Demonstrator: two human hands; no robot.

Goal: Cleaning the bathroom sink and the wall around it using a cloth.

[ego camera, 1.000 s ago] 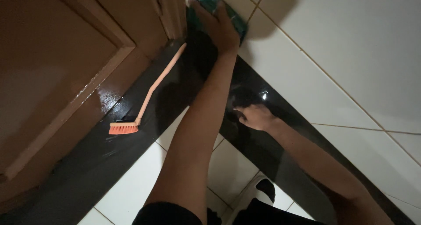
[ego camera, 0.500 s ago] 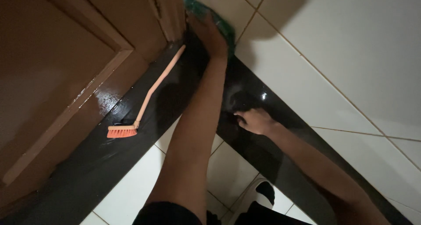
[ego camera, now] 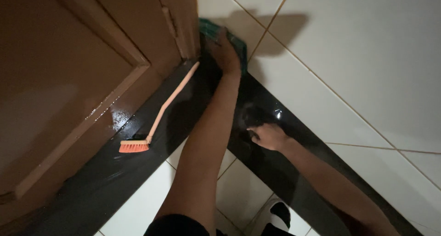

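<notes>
My left hand [ego camera: 227, 52] presses a teal cloth [ego camera: 240, 45] flat against the corner where the brown door frame [ego camera: 179, 24] meets the white tiled surface [ego camera: 349, 61]. The arm stretches up from the bottom middle of the view. My right hand [ego camera: 268, 136] rests on the glossy black tile band [ego camera: 275, 171], holding nothing, with its fingers pointing left. An orange long-handled brush [ego camera: 158, 119] lies along the black band left of my left arm, bristles at the lower end.
A brown wooden door [ego camera: 69, 79] with wet streaks fills the left side. White tiles [ego camera: 138, 208] lie below the black band. A black and white shoe [ego camera: 280, 213] shows at the bottom between my arms.
My left hand has slid the teal cloth a little down along the corner, closer to the black band. My right hand and the brush stay where they were.
</notes>
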